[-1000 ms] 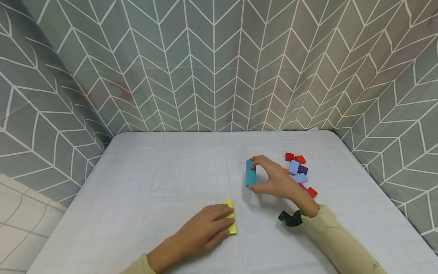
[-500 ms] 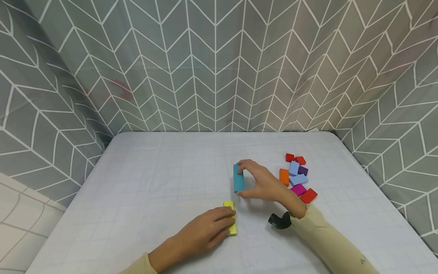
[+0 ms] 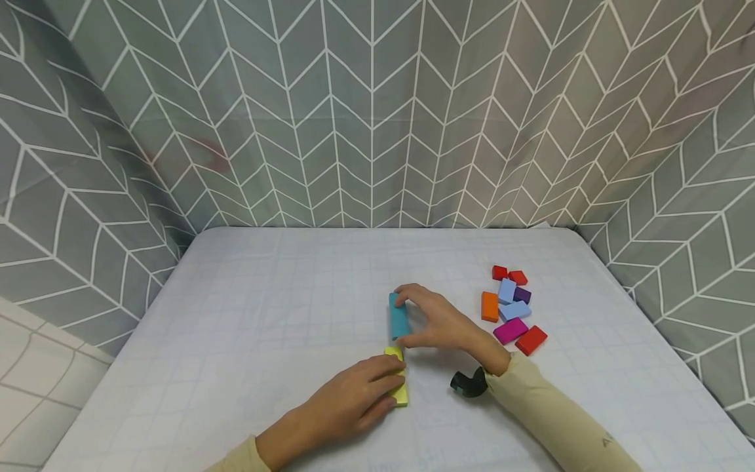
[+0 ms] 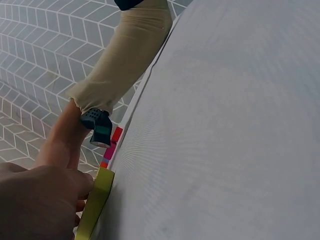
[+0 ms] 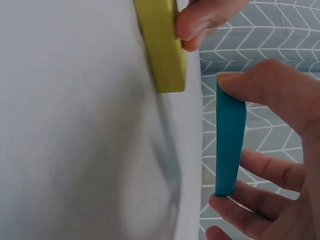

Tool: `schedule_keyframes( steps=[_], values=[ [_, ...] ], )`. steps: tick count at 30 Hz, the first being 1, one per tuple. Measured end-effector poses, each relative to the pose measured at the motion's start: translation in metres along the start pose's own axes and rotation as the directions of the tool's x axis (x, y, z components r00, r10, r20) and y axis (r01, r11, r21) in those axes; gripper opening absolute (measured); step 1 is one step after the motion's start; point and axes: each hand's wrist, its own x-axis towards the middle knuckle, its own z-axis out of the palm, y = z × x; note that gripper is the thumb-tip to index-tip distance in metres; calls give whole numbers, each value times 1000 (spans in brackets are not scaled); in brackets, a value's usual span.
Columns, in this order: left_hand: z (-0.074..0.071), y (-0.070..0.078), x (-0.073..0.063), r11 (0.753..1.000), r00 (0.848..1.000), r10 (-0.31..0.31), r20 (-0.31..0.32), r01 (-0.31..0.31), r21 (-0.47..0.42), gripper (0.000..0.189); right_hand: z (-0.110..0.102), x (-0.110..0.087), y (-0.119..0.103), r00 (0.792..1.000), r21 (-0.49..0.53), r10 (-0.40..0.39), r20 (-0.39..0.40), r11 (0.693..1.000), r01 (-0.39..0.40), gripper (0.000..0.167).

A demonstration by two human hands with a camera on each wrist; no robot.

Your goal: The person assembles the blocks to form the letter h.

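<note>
A long teal block [image 3: 398, 316] is pinched end to end between the thumb and fingers of my right hand [image 3: 439, 322]. In the right wrist view the teal block [image 5: 230, 142] stands apart from the white tabletop, thumb on one end and fingertips on the other. Just nearer to me lies a flat yellow block [image 3: 400, 394] on the table. The fingers of my left hand [image 3: 352, 393] rest across the yellow block, covering its middle. In the left wrist view the yellow block [image 4: 96, 202] lies right beside that hand. The teal block's near end is close to the yellow block's far end.
To the right lie loose blocks: an orange one [image 3: 489, 306], light blue ones [image 3: 515, 310], a purple one [image 3: 522, 295], a magenta one [image 3: 510, 330] and red ones [image 3: 531, 340]. A dark wrist camera [image 3: 468, 383] sits under the right sleeve. A patterned curtain [image 3: 371, 118] surrounds the table.
My right hand has carried the teal block left and toward me, from right of the yellow block to just beyond its far end. The left hand stays on the yellow block.
</note>
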Motion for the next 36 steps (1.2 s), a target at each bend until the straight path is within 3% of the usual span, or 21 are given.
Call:
schedule_keyframes(
  steps=[11, 14, 18, 22, 28, 36],
  values=[
    [-2, 0, 2, 1000, 1000, -14, 19, 14, -2, 28, 11, 6, 8, 999, 30, 5, 42, 1000, -6, 52],
    [-5, 0, 3, 999, 999, -32, -23, 31, -9, 27, 13, 7, 8, 999, 31, 15, 50, 999, -16, 51],
    [-9, -3, 6, 998, 991, -58, -124, 61, 24, 27, 13, 8, 9, 998, 30, 19, 58, 999, -21, 49],
    [-11, -7, 10, 988, 977, -131, -170, 143, 57, 33, 13, 8, 10, 999, 34, -3, 54, 999, 1, 49],
    [-7, -14, 15, 956, 952, -285, -112, 291, 37, 42, 15, 8, 13, 998, 21, -40, 49, 999, 39, 49],
    [1, -16, 16, 930, 929, -368, -28, 368, 4, 52, 16, 7, 13, 998, 14, -36, 52, 999, 36, 42]
  ],
)
